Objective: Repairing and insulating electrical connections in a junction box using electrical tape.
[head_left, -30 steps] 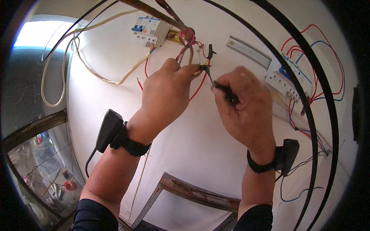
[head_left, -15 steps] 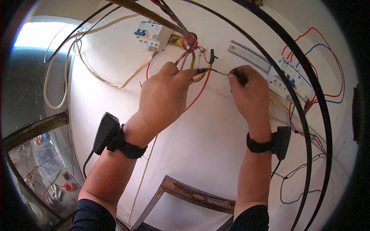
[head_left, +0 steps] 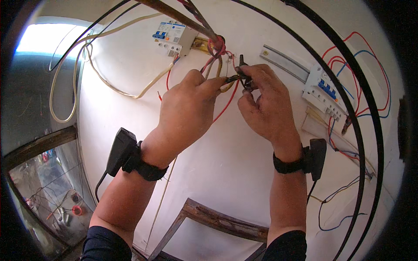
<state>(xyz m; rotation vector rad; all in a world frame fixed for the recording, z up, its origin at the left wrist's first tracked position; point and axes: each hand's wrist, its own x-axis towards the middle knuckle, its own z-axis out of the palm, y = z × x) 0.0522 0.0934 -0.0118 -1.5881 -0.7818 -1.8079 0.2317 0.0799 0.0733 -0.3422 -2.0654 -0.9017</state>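
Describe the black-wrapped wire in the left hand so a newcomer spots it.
Against the white wall, find the brown pole slanting in from the top edge. Below its lower end, the left hand pinches the black-wrapped wire, close to the right hand. It lies nearly level, whereas the neighbouring black stub stands upright.

Open below the left hand (head_left: 185, 104) and right hand (head_left: 272, 106), across bare wall (head_left: 213, 161) down to the wooden frame (head_left: 224, 222). Blocked above by the slanting pole (head_left: 176, 18) and knotted wires (head_left: 217, 45). Tight between both hands, crossed just below by the red wire (head_left: 229, 104). Narrow from the right hand up to the rail (head_left: 284, 64). Crossed farther right by black cables (head_left: 380, 148), partly in front of the right breaker (head_left: 315, 80). Hemmed in at left by the drooping cream cable (head_left: 154, 83) and, higher up, the left breaker (head_left: 176, 37).
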